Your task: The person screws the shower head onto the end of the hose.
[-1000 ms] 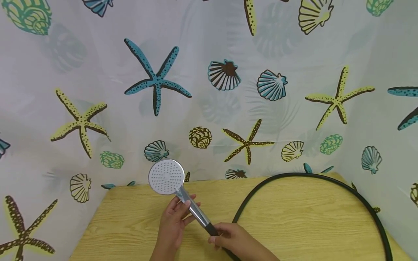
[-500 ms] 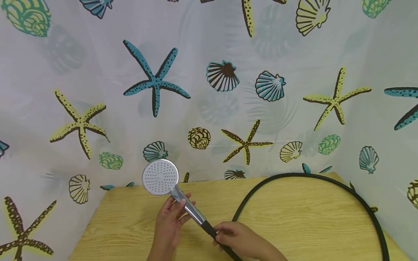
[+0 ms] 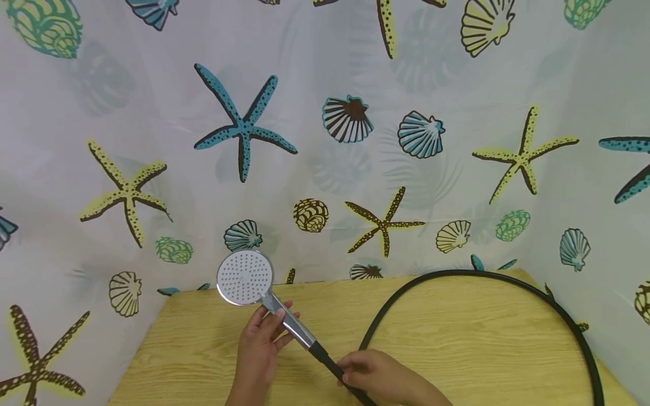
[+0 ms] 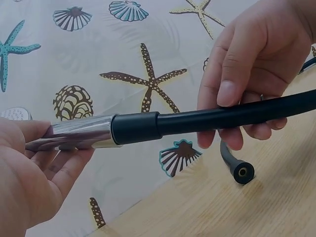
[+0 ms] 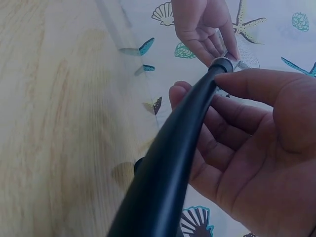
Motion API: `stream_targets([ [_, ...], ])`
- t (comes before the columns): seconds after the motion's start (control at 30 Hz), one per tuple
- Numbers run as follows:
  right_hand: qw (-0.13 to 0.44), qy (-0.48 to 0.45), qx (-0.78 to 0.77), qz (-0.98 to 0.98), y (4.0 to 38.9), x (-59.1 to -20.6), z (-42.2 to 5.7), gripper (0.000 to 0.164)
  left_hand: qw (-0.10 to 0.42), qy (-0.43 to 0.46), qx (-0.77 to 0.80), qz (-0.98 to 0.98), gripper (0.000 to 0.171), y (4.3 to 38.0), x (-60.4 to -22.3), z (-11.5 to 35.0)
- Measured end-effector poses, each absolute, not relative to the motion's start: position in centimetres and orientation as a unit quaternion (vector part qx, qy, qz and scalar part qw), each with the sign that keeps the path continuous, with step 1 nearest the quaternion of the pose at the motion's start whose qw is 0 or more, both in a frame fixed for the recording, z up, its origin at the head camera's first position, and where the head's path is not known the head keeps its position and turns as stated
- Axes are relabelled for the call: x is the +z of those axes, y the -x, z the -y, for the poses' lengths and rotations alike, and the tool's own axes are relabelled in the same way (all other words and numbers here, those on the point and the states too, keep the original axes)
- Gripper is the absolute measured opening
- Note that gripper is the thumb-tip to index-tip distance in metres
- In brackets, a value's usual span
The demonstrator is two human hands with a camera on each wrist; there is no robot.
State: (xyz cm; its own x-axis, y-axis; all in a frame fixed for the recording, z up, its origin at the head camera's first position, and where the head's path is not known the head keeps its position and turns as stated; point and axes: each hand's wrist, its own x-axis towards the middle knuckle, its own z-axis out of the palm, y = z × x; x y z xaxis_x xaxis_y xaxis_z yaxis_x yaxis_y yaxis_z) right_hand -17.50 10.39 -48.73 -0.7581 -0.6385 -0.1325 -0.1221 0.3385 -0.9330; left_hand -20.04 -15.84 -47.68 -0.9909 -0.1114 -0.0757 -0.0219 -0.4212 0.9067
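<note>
A chrome handheld shower head (image 3: 245, 277) with a round, nozzle-dotted white face tilts up to the left above the wooden table. My left hand (image 3: 256, 344) holds its handle (image 3: 294, 327) between thumb and fingers. The black hose (image 4: 207, 121) meets the lower end of the handle at a black collar (image 4: 136, 128). My right hand (image 3: 376, 372) grips this hose a short way past the collar, thumb on one side and fingers on the other. In the left wrist view, the hose's other end (image 4: 242, 173) shows a brass-coloured opening, close over the table.
The hose loops in a wide arc over the right half of the wooden table (image 3: 457, 327). A white curtain (image 3: 325, 73) printed with starfish and shells hangs behind the table and along both sides.
The shower head and my left hand have shifted slightly left. My right hand has moved a little right, from the collar farther down the hose, so more black shows between the hands.
</note>
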Motion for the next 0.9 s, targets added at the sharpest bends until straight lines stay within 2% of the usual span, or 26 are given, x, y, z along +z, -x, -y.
stream_targets([
  [0.9,0.229,0.216,-0.511,-0.800,17.39,-49.67,-10.08,0.024,0.034,-0.111,-0.825,0.554,0.055,20.54,-48.21,16.37],
])
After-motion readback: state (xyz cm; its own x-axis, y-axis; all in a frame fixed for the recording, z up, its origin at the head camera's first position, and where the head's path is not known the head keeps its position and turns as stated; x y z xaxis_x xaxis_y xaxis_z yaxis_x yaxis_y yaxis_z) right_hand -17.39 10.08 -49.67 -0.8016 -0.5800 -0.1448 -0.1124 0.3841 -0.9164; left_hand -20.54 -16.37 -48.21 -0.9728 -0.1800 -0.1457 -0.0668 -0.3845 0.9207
